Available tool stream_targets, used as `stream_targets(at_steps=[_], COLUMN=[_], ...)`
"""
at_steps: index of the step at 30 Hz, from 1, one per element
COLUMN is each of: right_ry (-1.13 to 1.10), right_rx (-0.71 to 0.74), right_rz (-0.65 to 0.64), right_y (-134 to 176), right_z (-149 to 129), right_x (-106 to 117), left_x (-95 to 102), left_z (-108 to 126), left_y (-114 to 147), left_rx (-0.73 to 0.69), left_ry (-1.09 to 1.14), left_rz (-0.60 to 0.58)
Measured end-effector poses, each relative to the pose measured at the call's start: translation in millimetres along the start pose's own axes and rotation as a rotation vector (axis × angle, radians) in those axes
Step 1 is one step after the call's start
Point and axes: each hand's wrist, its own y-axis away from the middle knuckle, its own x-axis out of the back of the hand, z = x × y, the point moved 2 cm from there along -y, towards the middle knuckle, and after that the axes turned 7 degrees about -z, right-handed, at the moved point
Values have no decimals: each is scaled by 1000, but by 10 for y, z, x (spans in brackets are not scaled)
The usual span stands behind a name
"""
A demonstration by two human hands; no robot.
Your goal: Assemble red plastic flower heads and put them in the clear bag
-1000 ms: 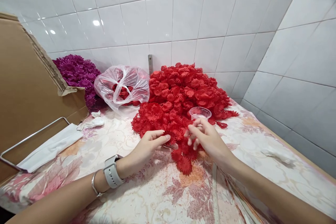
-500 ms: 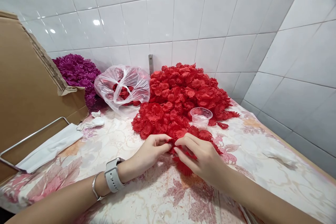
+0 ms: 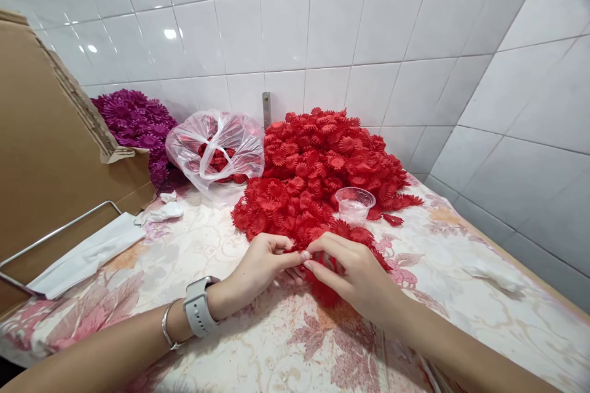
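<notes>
Head view: from where I stand, a person's left hand (image 3: 262,261) seems to pinch a red flower (image 3: 289,249), mostly hidden by fingers, just in front of a big heap of red flowers (image 3: 336,147). The right hand (image 3: 362,273) curls, its fingertips at the left thumb; whether it grips anything, I can't tell. A clear cup (image 3: 354,207) stands beside the heap. I'd judge this flower partway through; many lie loose, and I can't pick out finished ones.

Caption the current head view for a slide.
Left hand and right hand close together at a heap of red artificial flowers, a clear plastic cup just beyond.
</notes>
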Motion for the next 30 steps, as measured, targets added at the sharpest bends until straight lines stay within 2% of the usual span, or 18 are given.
stream_targets(at_steps=[3, 6, 9, 12, 15, 17, 19, 22, 24, 26, 28, 30], right_ry=[-110, -236, -514, -821, -1000, -1043, -966, -524, -146, 69, 58, -51], right_rx=[-11, -153, -313, -357, -402, -448, -491, -493, -414, -282, -139, -53], right_rz=[9, 33, 60, 93, 166, 242, 255, 132, 126, 189, 191, 123], right_y=[-16, -17, -7, -13, -30, -38, -43, -43, -35, -20, -7, -1], right_z=[37, 99, 133, 118, 118, 149, 193, 233, 209, 135, 44, -27], right_x=[44, 62, 12, -69, -91, -50, 15, 103, 149, 171, 159, 125], left_x=[-4, -18, -33, -41, -26, -4, 18, 30, 28, 20, 6, -10], left_z=[5, 37, 86, 109, 110, 112, 111, 91, 75, 69, 74, 81], left_y=[-12, -15, -5, -1, -9, -17, -22, -22, -13, 3, 23, 44], left_rx=[-21, -68, -135, -174, -200, -234, -244, -171, -90, -23, 9, 6], left_ry=[74, 140, 145, 165, 213, 241, 248, 215, 172, 119, 67, 36], left_rz=[-38, -84, -113, -141, -134, -95, -50, 2, 32, 52, 53, 44])
